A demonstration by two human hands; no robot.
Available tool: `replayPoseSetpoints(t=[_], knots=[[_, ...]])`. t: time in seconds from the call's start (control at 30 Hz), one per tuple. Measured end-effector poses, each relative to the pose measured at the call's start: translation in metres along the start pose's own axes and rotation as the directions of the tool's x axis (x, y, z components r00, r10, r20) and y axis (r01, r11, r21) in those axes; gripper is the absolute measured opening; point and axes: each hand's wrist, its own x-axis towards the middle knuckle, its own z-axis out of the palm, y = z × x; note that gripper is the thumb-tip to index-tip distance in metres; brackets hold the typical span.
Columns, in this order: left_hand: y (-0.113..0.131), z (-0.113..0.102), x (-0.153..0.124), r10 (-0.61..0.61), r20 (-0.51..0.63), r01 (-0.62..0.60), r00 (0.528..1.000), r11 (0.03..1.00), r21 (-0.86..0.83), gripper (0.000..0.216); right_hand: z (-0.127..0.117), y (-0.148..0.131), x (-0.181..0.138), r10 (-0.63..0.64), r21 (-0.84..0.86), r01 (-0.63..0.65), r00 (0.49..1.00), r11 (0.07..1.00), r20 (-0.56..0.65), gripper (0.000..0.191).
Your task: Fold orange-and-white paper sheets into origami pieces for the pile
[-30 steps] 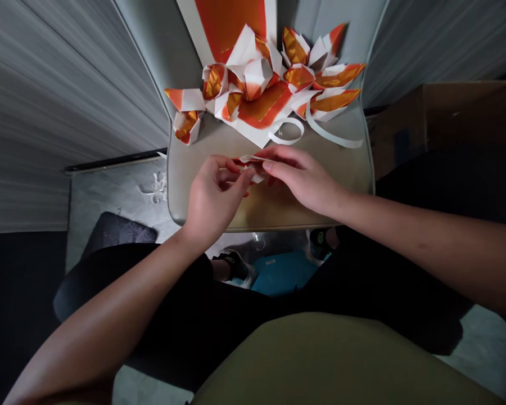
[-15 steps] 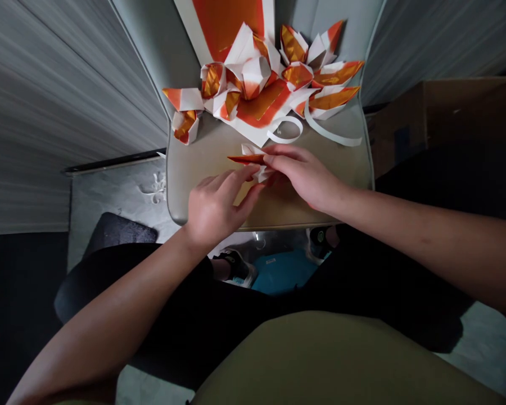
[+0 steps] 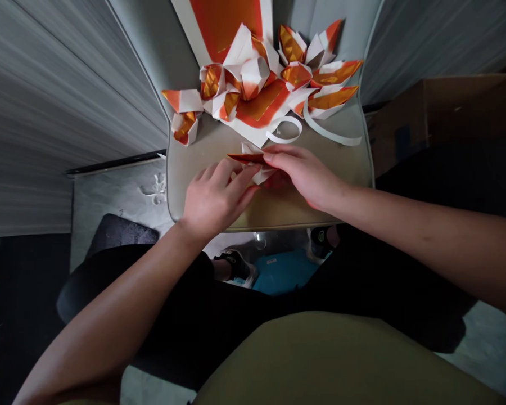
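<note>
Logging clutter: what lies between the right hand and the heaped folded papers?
Head view: a curled paper strip, a longer strip, a sheet's corner and chair seat.

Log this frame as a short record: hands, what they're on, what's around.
left hand: fingertips at the paper; grip unclear
right hand: pinching the paper
paper: orange and white, partly folded, above the chair seat
chair: grey-beige, in front of the person
folded pieces: orange and white, clustered toward the backrest
loose strips: two, white, curved, on the seat side nearer the folded pieces
floor scraps: white, curled, left of the chair
</note>
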Motion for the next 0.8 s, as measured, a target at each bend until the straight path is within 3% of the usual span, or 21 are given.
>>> replayPoseSetpoints(t=[0.23,0.8], knots=[[-0.001,-0.005,0.002,-0.101,0.066,0.105,0.993,0.993,-0.056,0.024,-0.002,0.005,-0.001,-0.059,-0.078,0.065,0.995,0.995,0.077,0.014],[-0.01,-0.008,0.004,-0.101,0.129,0.125,0.987,0.973,-0.195,0.021,-0.002,0.008,0.001,0.009,-0.049,-0.003,0.992,0.999,0.125,0.02]])
